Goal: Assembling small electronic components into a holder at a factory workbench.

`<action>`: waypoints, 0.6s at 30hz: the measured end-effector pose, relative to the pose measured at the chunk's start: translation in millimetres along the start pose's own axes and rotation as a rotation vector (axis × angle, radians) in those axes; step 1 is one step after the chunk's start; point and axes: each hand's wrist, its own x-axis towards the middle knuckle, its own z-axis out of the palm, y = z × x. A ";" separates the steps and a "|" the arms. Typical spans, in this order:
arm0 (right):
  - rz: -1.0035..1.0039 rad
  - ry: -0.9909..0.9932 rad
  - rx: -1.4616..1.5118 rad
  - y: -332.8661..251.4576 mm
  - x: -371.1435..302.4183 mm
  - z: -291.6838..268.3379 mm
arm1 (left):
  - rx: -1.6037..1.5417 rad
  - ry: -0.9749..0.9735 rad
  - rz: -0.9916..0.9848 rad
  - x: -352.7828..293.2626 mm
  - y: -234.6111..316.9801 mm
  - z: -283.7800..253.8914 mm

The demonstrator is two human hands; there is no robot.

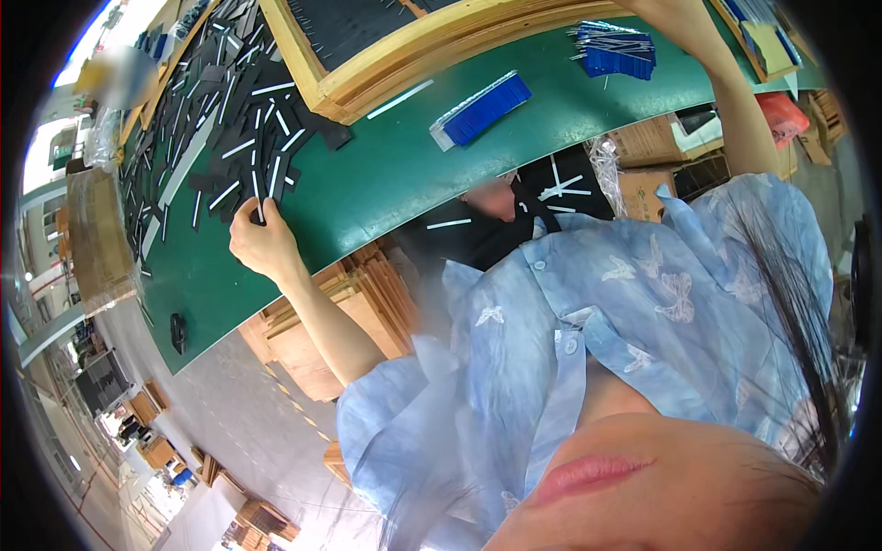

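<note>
My left hand point(265, 242) reaches over the green table, thumb and fingers pinched on a small black piece with a white strip point(258, 209). The held piece is at the near edge of a loose heap of similar black pieces point(246, 119), many with white strips. At the top edge, my right hand point(669, 13) is beside the wooden frame point(441, 57); its fingers are cut off by the picture. Beneath the right hand lies a fanned stack of blue pieces with silvery pins point(617, 55). A neat row of blue pieces point(485, 108) rests nearer the middle.
The green tabletop point(367, 184) ends close to my body. A small black object point(178, 332) sits at its left corner. More black pieces with white strips point(565, 184) lie at my lap. Stacked wooden boards point(354, 303) and cardboard boxes point(648, 191) stand below the table edge.
</note>
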 end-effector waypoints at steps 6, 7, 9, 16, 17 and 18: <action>-0.101 0.000 0.071 -9.3 -1.4 16.3 | -0.082 0.273 0.173 -21.6 0.4 -7.8; -0.148 -0.013 0.094 -12.1 -1.9 17.8 | -0.247 0.248 0.078 -26.7 5.4 -11.3; -0.169 -0.060 0.171 -23.8 -3.3 18.4 | -0.474 0.152 -0.069 -36.0 19.6 -20.7; -0.140 -0.235 0.392 -67.7 1.8 67.7 | -1.349 -0.203 -0.150 -93.1 120.8 -47.0; -0.076 -0.268 0.416 -80.7 7.1 67.6 | -1.333 -0.280 -0.091 -101.1 133.4 -51.1; -0.063 -0.262 0.402 -79.6 9.5 69.5 | -1.323 -0.368 -0.037 -107.3 144.5 -53.8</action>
